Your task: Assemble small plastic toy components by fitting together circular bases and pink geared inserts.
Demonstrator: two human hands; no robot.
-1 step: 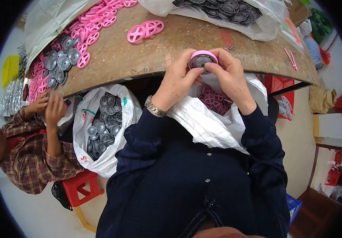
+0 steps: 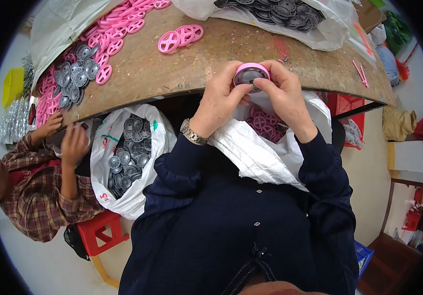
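One left hand (image 2: pixel 216 98) and one right hand (image 2: pixel 287 93) curl snugly round a pink ring (image 2: pixel 251 65) at the edge of the table (image 2: pixel 236 46), thumbs (image 2: pixel 265 84) against the grey disc (image 2: pixel 244 76) inside, seemingly almost fitted. Beyond, heaped loose rings (image 2: pixel 93 39) and discs (image 2: pixel 80 78) look unpaired.

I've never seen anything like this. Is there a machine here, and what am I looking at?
No machine: these are a person's bare left hand and right hand. A wide fisheye camera worn on that person's head looks down, which is why straight edges bend. Together, the hands hold a round pink-rimmed grey piece. On the brown table lie spoked pink wheels and grey discs, plus a white bag of darker discs. Another person is at the left, beside an open white sack.
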